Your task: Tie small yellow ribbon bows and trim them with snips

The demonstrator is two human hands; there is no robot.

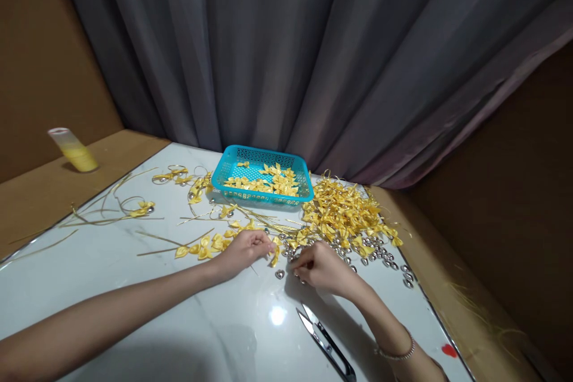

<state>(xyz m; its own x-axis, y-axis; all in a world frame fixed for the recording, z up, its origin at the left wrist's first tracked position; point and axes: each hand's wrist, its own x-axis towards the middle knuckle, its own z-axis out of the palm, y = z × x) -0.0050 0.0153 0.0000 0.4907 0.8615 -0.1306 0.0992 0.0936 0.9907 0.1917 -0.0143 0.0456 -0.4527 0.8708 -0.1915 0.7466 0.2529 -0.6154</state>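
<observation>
My left hand [245,252] is closed in a pinch on a yellow ribbon bow [274,256], which hangs from the fingertips above the white table [188,310]. To its right, my right hand [326,270] has thumb and fingers together low among the small shiny silver beads [379,252]; what sits between the fingertips is too small to make out. One silver bead [280,274] lies apart between the hands. Behind my left hand runs a row of yellow bows [205,247] with gold cords. A large pile of bows [342,209] rises beyond my right hand.
A blue plastic basket [219,176] with bows inside stands at the back. Black thread snips [329,343] lie near the front, blades apart. Loose gold cords [102,219] spread over the left side. A clear cylinder with yellow contents [76,152] stands far left, before a grey curtain [259,42].
</observation>
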